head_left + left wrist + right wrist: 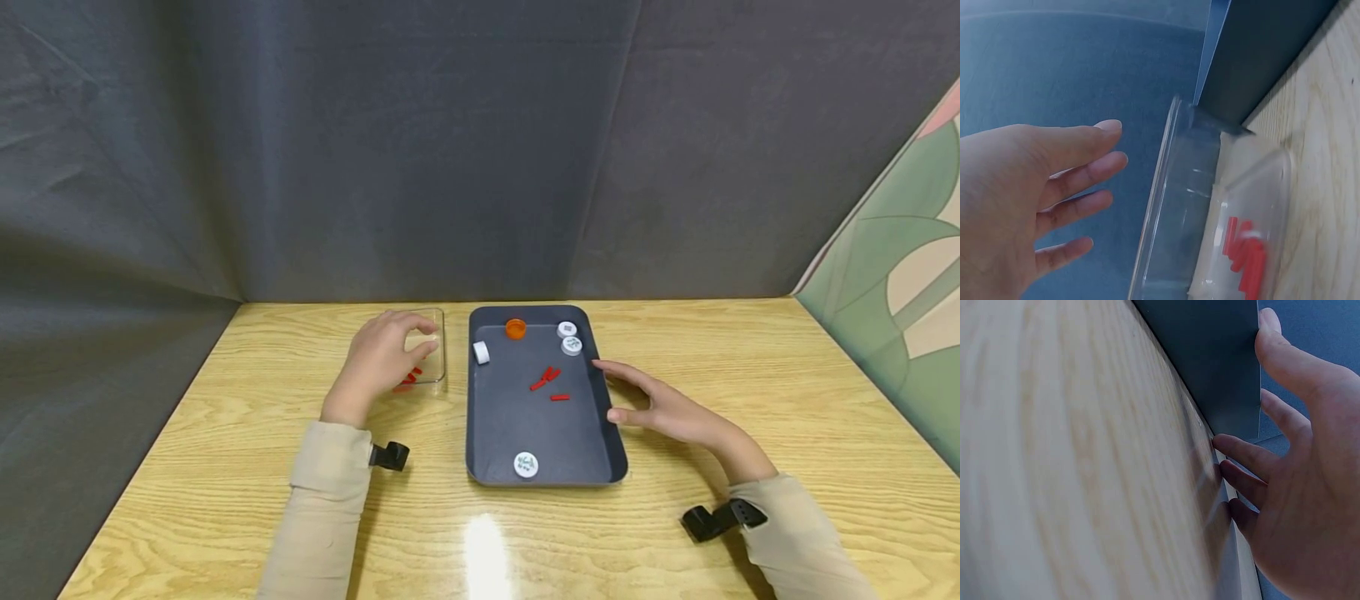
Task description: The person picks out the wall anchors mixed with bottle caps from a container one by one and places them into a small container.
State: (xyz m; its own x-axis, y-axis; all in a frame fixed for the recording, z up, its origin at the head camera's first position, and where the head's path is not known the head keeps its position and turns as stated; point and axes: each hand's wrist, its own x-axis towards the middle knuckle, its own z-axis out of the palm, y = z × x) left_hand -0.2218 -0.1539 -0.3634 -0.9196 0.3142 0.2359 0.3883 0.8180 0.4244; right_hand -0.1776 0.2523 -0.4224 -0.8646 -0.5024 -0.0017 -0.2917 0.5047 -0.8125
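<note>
My left hand [380,354] is over a clear plastic box [441,350], its fingers loosely bent with nothing between them. Several short red sticks [1247,259] lie in the bottom of that box. To its right is a dark grey tray [502,429], where more red sticks [560,397] are scattered near the middle. My right hand [663,408] is at the tray's right side, thumb and fingertips right at the rim and holding nothing. In the right wrist view its fingers [1241,453] spread along the tray's outer wall.
Inside the tray are an orange round cap [515,328] at the far end, a white piece on its side [482,352] at left, two white discs [572,345] at far right and another white disc [526,464] near the front. A grey cloth [450,150] hangs behind the wooden table [225,467].
</note>
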